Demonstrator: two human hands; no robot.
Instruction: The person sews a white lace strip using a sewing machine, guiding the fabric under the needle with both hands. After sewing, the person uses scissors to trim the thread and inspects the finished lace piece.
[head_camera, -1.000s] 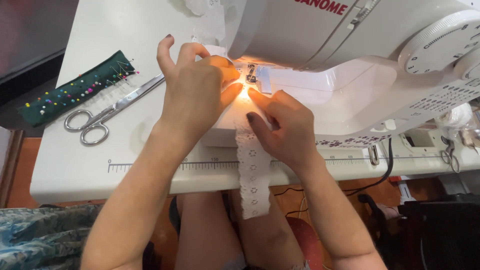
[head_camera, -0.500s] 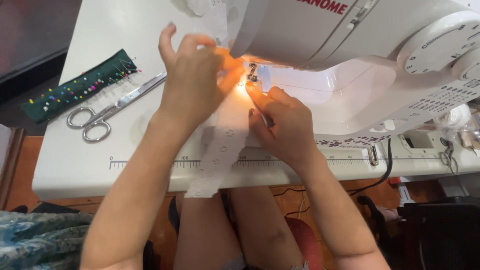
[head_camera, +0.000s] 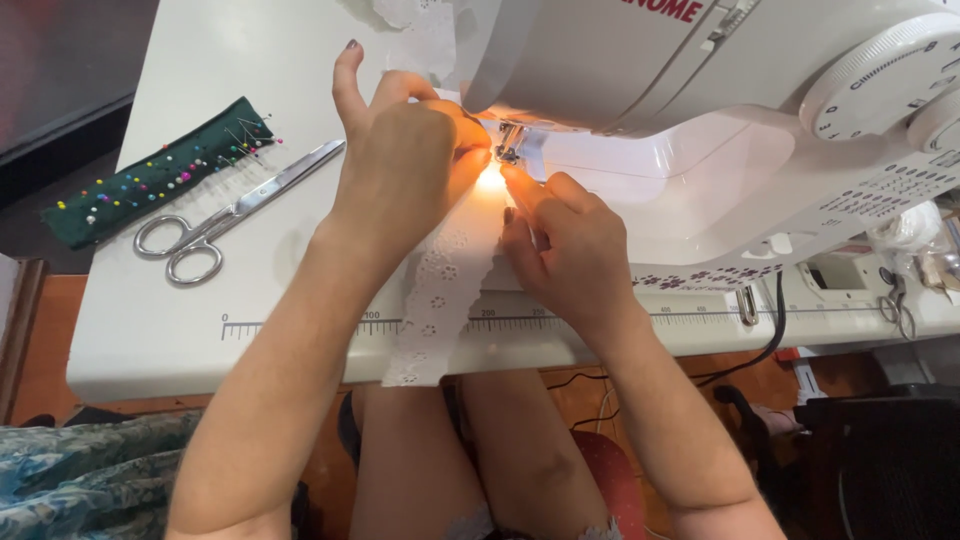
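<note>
A white sewing machine stands on a white extension table. A strip of white eyelet lace runs from under the presser foot down over the table's front edge, slanting to the left. My left hand pinches the lace just left of the lit needle area, little finger raised. My right hand presses the lace's right edge with its fingertips close to the presser foot. More lace lies behind the machine.
Metal scissors lie on the table left of my left hand. A dark green pin cushion strip with several coloured pins lies beyond them. A black cable hangs at the right. My legs are under the table.
The hanging end of the lace has swung from straight down to slanting left. Both hands have moved slightly up, closer to the presser foot.
</note>
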